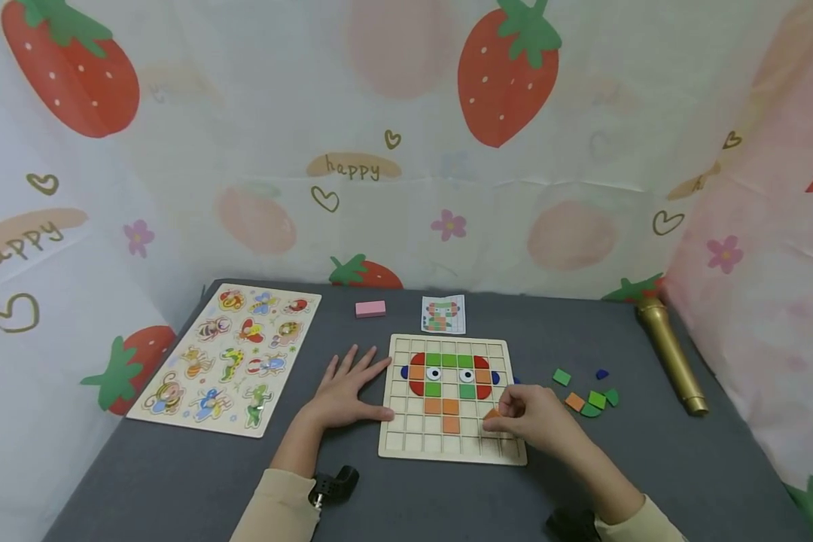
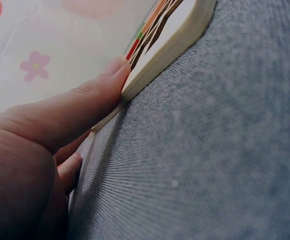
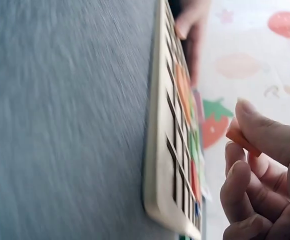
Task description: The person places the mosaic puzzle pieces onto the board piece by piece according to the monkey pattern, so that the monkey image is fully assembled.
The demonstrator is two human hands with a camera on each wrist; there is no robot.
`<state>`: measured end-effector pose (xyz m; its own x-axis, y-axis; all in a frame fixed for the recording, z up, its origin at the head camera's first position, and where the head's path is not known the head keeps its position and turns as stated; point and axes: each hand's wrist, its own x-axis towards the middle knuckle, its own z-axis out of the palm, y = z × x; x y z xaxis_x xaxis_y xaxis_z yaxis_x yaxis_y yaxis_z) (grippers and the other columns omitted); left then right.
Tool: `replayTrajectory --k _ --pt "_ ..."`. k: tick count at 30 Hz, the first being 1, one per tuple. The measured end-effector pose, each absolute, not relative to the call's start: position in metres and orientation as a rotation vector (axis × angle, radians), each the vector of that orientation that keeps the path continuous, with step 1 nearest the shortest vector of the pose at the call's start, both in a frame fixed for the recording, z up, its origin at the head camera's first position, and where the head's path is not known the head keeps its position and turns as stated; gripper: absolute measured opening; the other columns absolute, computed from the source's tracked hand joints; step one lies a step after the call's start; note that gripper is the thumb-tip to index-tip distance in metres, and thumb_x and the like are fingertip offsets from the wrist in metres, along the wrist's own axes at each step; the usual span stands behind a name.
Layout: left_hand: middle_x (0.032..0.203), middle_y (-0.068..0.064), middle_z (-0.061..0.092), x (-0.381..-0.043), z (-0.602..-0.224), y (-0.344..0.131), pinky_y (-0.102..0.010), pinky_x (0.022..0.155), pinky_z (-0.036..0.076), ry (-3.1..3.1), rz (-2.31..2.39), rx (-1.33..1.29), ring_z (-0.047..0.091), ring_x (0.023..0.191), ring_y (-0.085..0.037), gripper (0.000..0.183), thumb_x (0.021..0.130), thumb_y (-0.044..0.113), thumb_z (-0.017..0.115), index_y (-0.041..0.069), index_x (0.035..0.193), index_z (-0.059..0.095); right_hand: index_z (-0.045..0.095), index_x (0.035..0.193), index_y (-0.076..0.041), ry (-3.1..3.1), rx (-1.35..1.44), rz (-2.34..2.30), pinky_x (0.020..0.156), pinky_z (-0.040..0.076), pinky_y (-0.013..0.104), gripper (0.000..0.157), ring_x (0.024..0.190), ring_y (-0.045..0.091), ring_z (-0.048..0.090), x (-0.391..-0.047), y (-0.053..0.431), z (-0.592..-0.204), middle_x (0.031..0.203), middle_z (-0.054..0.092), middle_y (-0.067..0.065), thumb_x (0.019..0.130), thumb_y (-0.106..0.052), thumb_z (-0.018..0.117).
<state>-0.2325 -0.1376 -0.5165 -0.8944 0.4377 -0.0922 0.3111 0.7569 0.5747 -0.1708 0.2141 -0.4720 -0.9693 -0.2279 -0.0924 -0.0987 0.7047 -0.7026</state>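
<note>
A wooden grid board [image 1: 413,446] lies on the grey table, with red, green, orange, blue and eye-marked tiles set in its cells. My right hand [image 1: 538,418] is over the board's right side and pinches an orange tile [image 3: 242,141] between thumb and fingers, above the surface. My left hand [image 1: 345,395] lies flat with spread fingers along the board's left edge. Its thumb [image 2: 92,97] touches that edge in the left wrist view. Three orange tiles [image 1: 450,415] sit in the board's lower middle.
Loose green, orange and blue tiles [image 1: 596,400] lie right of the board. Behind it are a small pattern card [image 1: 443,315] and a pink block [image 1: 370,309]. An insect picture board [image 1: 233,357] occupies the left side; a gold cylinder [image 1: 671,357] lies far right.
</note>
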Motion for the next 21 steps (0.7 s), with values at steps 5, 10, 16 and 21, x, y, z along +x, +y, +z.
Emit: replayTrajectory --k 5,10,16,21 --pt "0.17 -0.004 0.017 -0.232 -0.514 -0.136 -0.06 0.124 -0.007 2.717 0.849 0.581 -0.004 0.158 -0.034 0.1 0.076 0.063 0.079 0.03 0.159 0.034 0.066 0.075 -0.017 2.701 -0.374 -1.132 0.051 0.04 0.021 0.027 0.06 0.009 0.052 -0.169 0.198 -0.48 0.065 0.058 -0.007 0.079 -0.033 0.087" --pt "0.17 -0.004 0.017 -0.233 -0.514 -0.136 -0.061 0.124 -0.006 2.722 0.836 0.581 -0.003 0.158 -0.035 0.1 0.076 0.064 0.079 0.03 0.159 0.034 0.079 0.086 -0.017 2.701 -0.533 -1.076 0.056 0.045 0.021 0.014 0.065 0.004 0.054 -0.168 0.187 -0.485 0.076 0.07 -0.01 0.085 -0.031 0.082" --pt "0.17 -0.002 0.017 -0.232 -0.514 -0.135 -0.06 0.125 -0.007 2.722 0.83 0.578 -0.004 0.158 -0.033 0.1 0.076 0.066 0.078 0.033 0.159 0.034 0.082 0.101 -0.014 2.698 -0.713 -1.008 0.066 0.05 0.021 0.015 0.075 0.0 0.057 -0.164 0.179 -0.486 0.093 0.077 -0.006 0.093 -0.023 0.074" --pt "0.17 -0.001 0.017 -0.232 -0.515 -0.135 -0.059 0.125 -0.007 2.723 0.829 0.569 -0.004 0.158 -0.032 0.1 0.075 0.066 0.078 0.034 0.159 0.034 0.073 0.09 -0.019 2.76 -0.684 -0.965 0.062 0.048 0.021 0.007 0.068 -0.003 0.057 -0.162 0.172 -0.488 0.077 0.069 -0.014 0.091 -0.025 0.076"
